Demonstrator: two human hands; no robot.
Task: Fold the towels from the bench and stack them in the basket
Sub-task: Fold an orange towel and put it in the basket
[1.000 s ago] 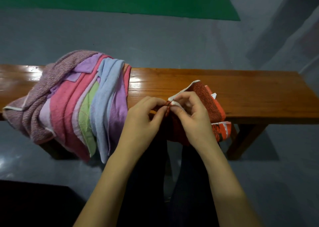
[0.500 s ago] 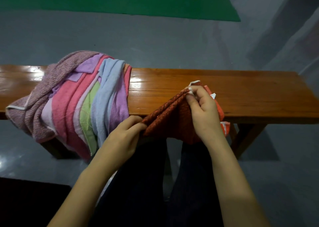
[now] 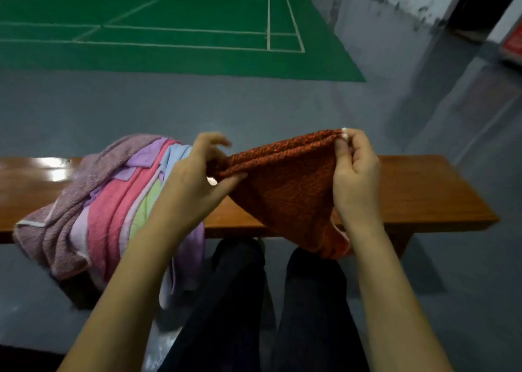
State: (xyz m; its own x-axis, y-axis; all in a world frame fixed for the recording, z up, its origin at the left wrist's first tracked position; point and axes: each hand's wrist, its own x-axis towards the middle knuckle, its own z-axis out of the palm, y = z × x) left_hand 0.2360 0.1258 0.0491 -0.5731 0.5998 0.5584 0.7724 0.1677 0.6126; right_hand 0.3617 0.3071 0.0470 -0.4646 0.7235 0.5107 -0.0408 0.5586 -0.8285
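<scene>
Head view. A person holds a red towel (image 3: 285, 185) above the near edge of a wooden bench (image 3: 423, 193), stretched between both hands. The left hand (image 3: 197, 174) pinches the towel's left end between thumb and forefinger, the remaining fingers raised and loosely spread above the cloth. The right hand (image 3: 354, 174) pinches the towel's upper right corner, where a white hem shows at the fingertips (image 3: 343, 142); its other fingers curl toward the palm. Each grip is thus pressed together on the cloth.

The towel's held upper edge forms its long axis. It runs left to right across the view and slopes upward toward the right hand, so the right corner is the highest point. The edge appears doubled, with two layers lying side by side. Below this edge the cloth hangs in a rough triangle, its lowest tip pointing down toward the person's right knee, in front of the bench's near edge. An orange, white-trimmed strip shows at the lower right of the hanging part.

A pile of towels (image 3: 107, 202) in mauve, pink, lilac, green and pale blue lies on the left part of the bench and drapes over its near edge, just beside the left forearm. The person's dark trousers (image 3: 240, 301) fill the lower centre. Beyond the bench lie a grey floor (image 3: 197, 109) and a green court (image 3: 169, 32) with white lines.
</scene>
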